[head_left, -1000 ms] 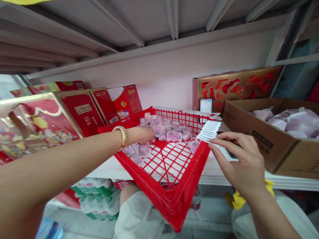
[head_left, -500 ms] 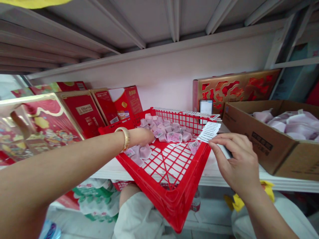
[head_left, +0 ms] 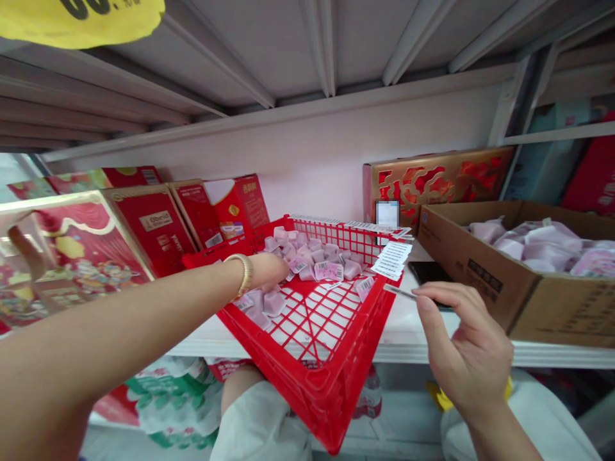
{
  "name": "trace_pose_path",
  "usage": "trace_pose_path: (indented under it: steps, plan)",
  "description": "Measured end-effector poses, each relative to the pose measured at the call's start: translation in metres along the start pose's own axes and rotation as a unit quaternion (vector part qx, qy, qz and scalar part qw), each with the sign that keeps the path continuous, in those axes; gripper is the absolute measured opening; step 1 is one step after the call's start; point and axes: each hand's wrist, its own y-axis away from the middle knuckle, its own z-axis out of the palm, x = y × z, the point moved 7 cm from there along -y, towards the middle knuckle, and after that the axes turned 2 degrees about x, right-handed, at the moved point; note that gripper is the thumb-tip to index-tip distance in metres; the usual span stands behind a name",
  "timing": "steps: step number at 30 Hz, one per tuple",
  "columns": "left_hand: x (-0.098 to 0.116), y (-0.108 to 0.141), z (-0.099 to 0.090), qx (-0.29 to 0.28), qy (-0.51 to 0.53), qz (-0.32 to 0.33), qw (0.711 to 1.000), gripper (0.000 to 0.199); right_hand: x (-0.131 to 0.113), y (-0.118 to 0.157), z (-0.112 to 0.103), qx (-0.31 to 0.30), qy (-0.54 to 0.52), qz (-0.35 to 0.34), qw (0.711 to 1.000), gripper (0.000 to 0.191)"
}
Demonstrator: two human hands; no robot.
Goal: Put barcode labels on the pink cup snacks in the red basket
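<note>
A red plastic basket (head_left: 331, 390) juts over the shelf edge, with a heap of small pale-pink cups (head_left: 307, 250) at its back and left. Some cups carry barcode labels. My left hand (head_left: 270, 270), a gold bracelet at its wrist, reaches over the basket's left side among the cups; its fingers are hidden. At the basket's right, my right hand (head_left: 461, 333) pinches a thin label strip (head_left: 400, 291) between thumb and forefinger. Sheets of barcode labels (head_left: 391, 259) rest on the basket's right rim, and a label strip (head_left: 336, 223) lies along the back rim.
On the right, a cardboard box (head_left: 485, 288) holds bagged pink cups, with a dark phone (head_left: 430, 275) beside it. A gold-and-red box (head_left: 437, 179) stands behind. Red gift boxes (head_left: 154, 221) line the left. A metal shelf (head_left: 269, 38) hangs overhead.
My right hand has drawn away from the label sheets, a thin strip now between its fingertips. My left hand stays among the cups. The view has shifted slightly.
</note>
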Motion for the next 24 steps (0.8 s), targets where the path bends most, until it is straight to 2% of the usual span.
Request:
trace_pose_path:
  steps: [3,5,8,11,14,17,21,24]
  plan:
    - [0.004,0.016,-0.019,-0.039,-0.032,-0.039,0.998,0.042,0.009,0.009,-0.007,0.019,-0.031,0.035,0.999,0.009]
    - [0.012,0.031,-0.041,-0.033,-0.023,-0.046,0.998,0.042,0.013,0.013,-0.009,0.024,-0.041,0.057,0.997,0.01]
    - [0.038,0.055,-0.08,0.035,0.116,0.009,0.993,0.036,0.012,0.014,-0.01,0.024,-0.046,0.071,0.996,0.009]
    - [0.065,0.077,-0.104,0.076,0.303,0.062,0.948,0.026,0.005,0.012,-0.015,0.032,-0.043,0.063,0.997,0.007]
    - [0.088,0.093,-0.11,0.099,0.443,0.068,0.888,0.018,-0.002,0.009,-0.02,0.046,-0.05,0.061,0.996,0.009]
    - [0.109,0.105,-0.108,0.116,0.541,0.064,0.83,0.022,-0.008,0.008,-0.026,0.06,-0.072,0.055,0.994,0.015]
    - [0.134,0.116,-0.104,0.124,0.63,0.086,0.762,0.038,-0.015,0.007,-0.031,0.07,-0.083,0.055,0.993,0.02]
    - [0.148,0.119,-0.104,0.125,0.671,0.122,0.72,0.031,-0.021,0.007,-0.033,0.077,-0.089,0.052,0.992,0.022]
